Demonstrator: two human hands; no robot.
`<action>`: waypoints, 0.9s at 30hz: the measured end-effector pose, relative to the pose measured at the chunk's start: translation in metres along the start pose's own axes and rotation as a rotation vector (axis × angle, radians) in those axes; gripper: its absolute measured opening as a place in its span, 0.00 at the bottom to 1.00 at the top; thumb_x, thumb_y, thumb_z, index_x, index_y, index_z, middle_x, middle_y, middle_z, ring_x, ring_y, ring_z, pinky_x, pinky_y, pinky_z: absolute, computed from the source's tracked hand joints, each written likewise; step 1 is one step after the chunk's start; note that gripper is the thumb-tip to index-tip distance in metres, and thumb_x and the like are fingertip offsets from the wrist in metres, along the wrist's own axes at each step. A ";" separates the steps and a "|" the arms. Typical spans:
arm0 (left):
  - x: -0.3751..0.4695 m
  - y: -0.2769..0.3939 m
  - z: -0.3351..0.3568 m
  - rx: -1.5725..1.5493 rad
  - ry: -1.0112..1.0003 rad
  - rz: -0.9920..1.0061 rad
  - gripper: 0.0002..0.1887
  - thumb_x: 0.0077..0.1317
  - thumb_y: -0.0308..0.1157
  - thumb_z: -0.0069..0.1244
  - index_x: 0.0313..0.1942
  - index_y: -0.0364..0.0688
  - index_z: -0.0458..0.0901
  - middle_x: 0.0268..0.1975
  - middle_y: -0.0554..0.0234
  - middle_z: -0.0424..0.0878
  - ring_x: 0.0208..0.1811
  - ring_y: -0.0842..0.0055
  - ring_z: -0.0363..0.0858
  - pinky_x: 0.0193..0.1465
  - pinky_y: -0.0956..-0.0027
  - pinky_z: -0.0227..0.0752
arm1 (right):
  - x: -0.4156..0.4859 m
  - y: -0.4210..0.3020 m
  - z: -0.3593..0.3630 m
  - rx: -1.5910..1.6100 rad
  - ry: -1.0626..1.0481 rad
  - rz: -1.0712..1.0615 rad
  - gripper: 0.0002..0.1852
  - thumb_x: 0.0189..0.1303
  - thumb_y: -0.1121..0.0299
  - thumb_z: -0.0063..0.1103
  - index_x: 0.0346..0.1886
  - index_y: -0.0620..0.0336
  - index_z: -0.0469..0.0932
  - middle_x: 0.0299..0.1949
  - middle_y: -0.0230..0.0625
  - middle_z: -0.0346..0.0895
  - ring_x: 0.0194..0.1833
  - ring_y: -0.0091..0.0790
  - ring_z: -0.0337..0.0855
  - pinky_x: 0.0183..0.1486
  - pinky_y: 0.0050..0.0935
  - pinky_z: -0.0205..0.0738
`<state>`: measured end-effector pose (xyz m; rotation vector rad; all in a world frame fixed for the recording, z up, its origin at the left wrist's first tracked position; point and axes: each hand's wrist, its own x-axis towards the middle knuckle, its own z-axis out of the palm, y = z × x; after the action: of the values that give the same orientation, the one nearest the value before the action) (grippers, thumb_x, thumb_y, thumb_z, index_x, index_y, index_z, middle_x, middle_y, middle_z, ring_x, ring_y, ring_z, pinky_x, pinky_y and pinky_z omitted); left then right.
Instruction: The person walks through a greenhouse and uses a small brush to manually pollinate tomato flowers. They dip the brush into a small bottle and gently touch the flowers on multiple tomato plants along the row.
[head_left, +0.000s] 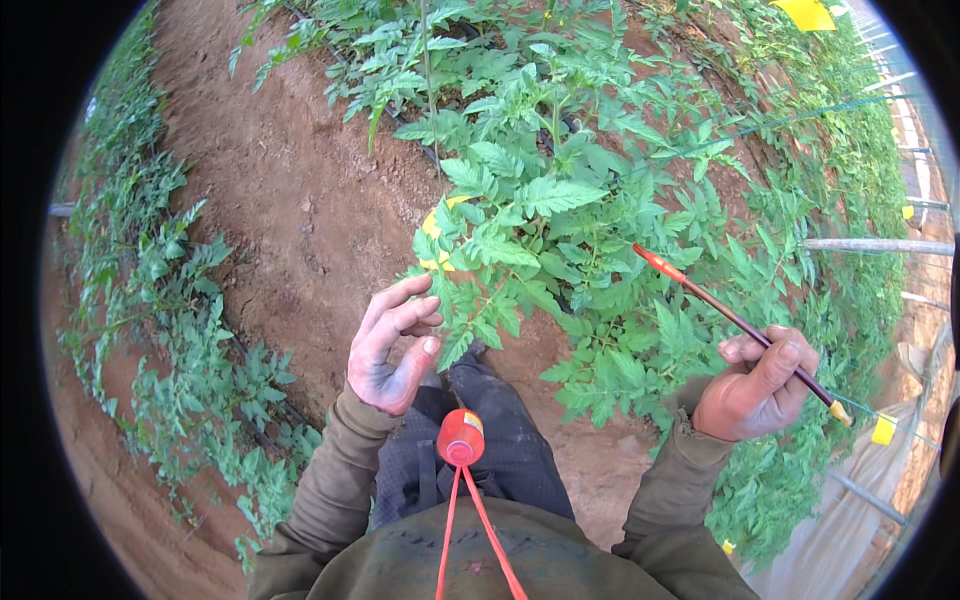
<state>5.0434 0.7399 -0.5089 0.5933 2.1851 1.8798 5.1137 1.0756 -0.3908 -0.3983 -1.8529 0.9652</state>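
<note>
My right hand (761, 382) grips the dark handle of a slender paintbrush (720, 315) with a red tip end. That tip points up and left, over the leaves of a tomato plant (555, 195). My left hand (397, 345) is raised with its fingers bent and apart, beside the plant's lower leaves; whether the fingertips touch a leaf, I cannot tell. At my waist hangs a small red bottle (459, 436) with a yellowish label, on a red cord (487, 510) running up my chest.
Another row of tomato plants (180, 315) stands left, past a bare soil path (285, 187). A vertical string (429, 75) and a green line (795, 116) cross the foliage. Yellow cards (885, 429) hang around; metal poles (877, 245) and plastic sheeting (832, 525) lie right.
</note>
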 end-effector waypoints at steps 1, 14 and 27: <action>0.016 0.003 -0.008 0.110 -0.046 -0.014 0.24 0.71 0.22 0.59 0.67 0.33 0.81 0.74 0.44 0.74 0.55 0.69 0.89 0.57 0.64 0.85 | 0.005 -0.002 0.009 0.008 -0.003 -0.012 0.14 0.85 0.61 0.56 0.48 0.65 0.76 0.30 0.39 0.75 0.24 0.27 0.75 0.28 0.26 0.76; 0.097 -0.074 -0.075 0.020 -0.349 0.001 0.20 0.73 0.32 0.61 0.63 0.43 0.85 0.61 0.53 0.87 0.59 0.56 0.88 0.61 0.59 0.85 | -0.015 -0.120 0.196 0.504 -0.277 -0.225 0.23 0.87 0.48 0.48 0.45 0.61 0.72 0.28 0.29 0.66 0.26 0.23 0.69 0.24 0.22 0.71; 0.143 -0.134 -0.290 -0.360 -0.561 -0.542 0.17 0.79 0.28 0.57 0.64 0.36 0.84 0.52 0.57 0.91 0.50 0.72 0.91 0.57 0.63 0.85 | 0.034 -0.087 0.518 -0.060 0.009 -0.009 0.11 0.80 0.67 0.66 0.48 0.69 0.82 0.29 0.32 0.78 0.28 0.22 0.77 0.30 0.25 0.75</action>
<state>4.7755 0.5242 -0.5743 0.3484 1.4225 1.5192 4.6591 0.8121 -0.4135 -0.4297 -1.8777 0.9019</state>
